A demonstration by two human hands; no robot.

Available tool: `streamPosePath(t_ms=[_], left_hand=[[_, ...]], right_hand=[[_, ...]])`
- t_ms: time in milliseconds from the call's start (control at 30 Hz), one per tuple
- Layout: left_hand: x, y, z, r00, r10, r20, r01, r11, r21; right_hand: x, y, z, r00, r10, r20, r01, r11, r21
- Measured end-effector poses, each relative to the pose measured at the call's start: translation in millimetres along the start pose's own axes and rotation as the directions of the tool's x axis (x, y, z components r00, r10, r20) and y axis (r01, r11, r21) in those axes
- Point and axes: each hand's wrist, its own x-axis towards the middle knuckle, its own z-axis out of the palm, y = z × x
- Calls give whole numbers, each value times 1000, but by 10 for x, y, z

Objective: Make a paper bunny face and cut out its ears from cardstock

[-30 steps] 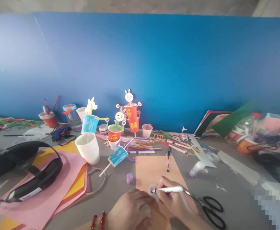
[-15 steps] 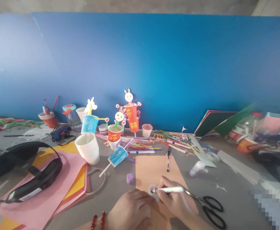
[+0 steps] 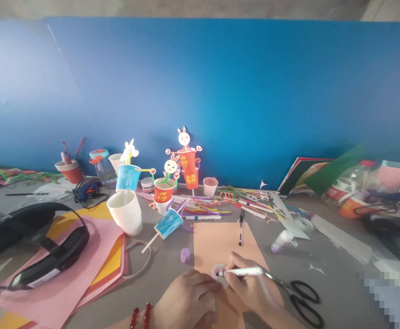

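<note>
A white marker [image 3: 246, 272] lies in the grip of my right hand [image 3: 250, 285], which is closed around it. Its tip meets a small white paper circle [image 3: 218, 271] with a pinkish mark inside. My left hand [image 3: 191, 297] is curled beside the circle, its fingertips at the lower edge and partly hidden. Both hands rest over an orange-pink sheet [image 3: 217, 240]. On that sheet's upper part lies a black pen [image 3: 241, 228]. Black-handled scissors [image 3: 301, 297] sit by my right hand, their blades partly covered. A purple cap-like piece [image 3: 185, 255] lies left of the sheet.
Stacked white paper cups [image 3: 126, 212], a blue cup on a stick [image 3: 168, 224] and rabbit figures on red cups [image 3: 189, 164] stand beyond. Pipe cleaners [image 3: 210, 205] and markers lie in a heap. Headphones [image 3: 52, 246] rest left on pink paper [image 3: 97, 237]. A glue bottle [image 3: 282, 241] is right.
</note>
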Motion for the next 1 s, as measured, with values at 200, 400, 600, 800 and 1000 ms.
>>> streamPosePath(t_ms=[200, 400, 600, 800, 1000], left_hand=[[-9, -26, 13, 1000, 8, 4, -8, 1000, 16], [-20, -24, 24, 1000, 23, -19, -23, 999, 27], [-7, -21, 2, 1000, 1, 13, -1, 1000, 13], [1, 1, -14, 999, -17, 33, 16, 1000, 17], [-6, 10, -17, 999, -22, 26, 21, 999, 26]], right_hand=[[0, 30, 13, 999, -19, -27, 19, 1000, 11], [-15, 54, 26, 999, -15, -38, 16, 1000, 11], [11, -55, -35, 999, 3, -36, -3, 1000, -11], [19, -139, -70, 999, 25, 27, -25, 1000, 8], [16, -92, -44, 1000, 4, -9, -4, 999, 32]])
